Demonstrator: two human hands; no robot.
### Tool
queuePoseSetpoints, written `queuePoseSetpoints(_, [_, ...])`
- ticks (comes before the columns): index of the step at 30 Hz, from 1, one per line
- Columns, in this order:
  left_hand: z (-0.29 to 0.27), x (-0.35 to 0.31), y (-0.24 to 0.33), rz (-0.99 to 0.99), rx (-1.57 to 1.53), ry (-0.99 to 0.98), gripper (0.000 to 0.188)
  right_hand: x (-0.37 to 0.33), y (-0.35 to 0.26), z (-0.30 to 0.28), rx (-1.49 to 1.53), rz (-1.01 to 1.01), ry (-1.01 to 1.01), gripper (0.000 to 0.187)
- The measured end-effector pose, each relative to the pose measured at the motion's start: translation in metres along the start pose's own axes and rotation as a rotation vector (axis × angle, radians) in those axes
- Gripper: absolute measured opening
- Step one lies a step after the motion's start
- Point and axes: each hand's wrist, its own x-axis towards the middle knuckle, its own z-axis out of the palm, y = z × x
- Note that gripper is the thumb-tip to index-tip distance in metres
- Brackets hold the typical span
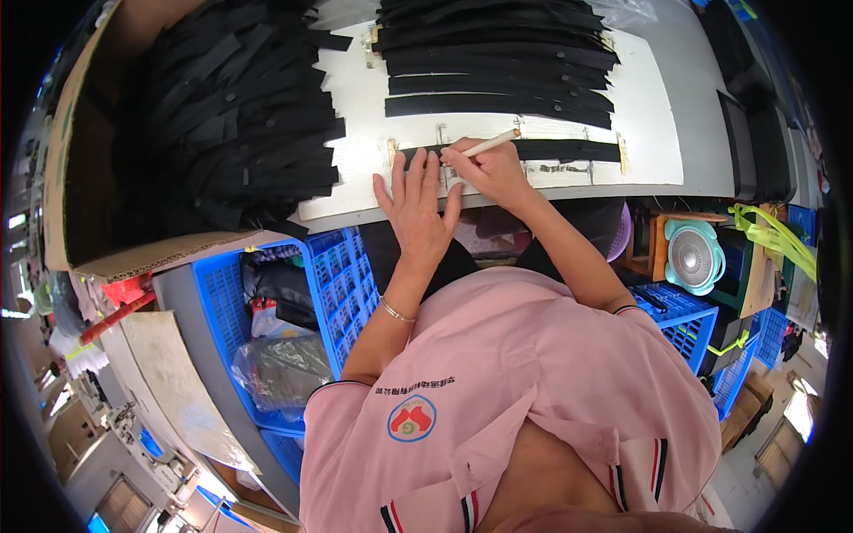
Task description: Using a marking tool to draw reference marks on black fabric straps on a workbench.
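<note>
A black fabric strip (569,149) lies across a white board (653,115) on the table, with yellowish tape pieces near its two ends. My left hand (419,213) rests flat with its fingers stretched out, the fingertips pressing on the left part of the strip. Just right of it, my right hand (498,176) is closed around a white pencil (491,143). The pencil's tip points down at the strip close to my left fingers, and my own fingers hide the exact contact. Dark lines are drawn on the board around the strip.
Beyond the strip lie several rows of black strips (498,67). At left, a cardboard box (80,133) holds a large heap of black strips (222,115). Below the table are blue plastic crates (342,284), one with bagged items, and a turquoise fan (694,258) at right.
</note>
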Motion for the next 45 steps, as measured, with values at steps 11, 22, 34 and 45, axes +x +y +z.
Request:
queuePoseSetpoints(11, [0.000, -0.002, -0.003, 0.001, 0.024, -0.023, 0.054, -0.023, 0.018, -0.059, 0.242, 0.057, 0.358, 0.022])
queuePoseSetpoints(22, [-0.005, 0.012, 0.026, -0.002, 0.026, -0.010, 0.053, -0.027, 0.040, -0.070, 0.050, 0.100, 0.351, 0.022])
queuePoseSetpoints(34, [0.050, 0.050, 0.060, 0.086, -0.309, 0.027, 0.013, -0.027, 0.041, -0.069, 0.064, 0.092, 0.371, 0.024])
queuePoseSetpoints(45, [0.052, 0.049, 0.062, 0.075, -0.330, 0.012, 0.014, -0.029, 0.047, -0.072, -0.091, -0.060, 0.324, 0.022])
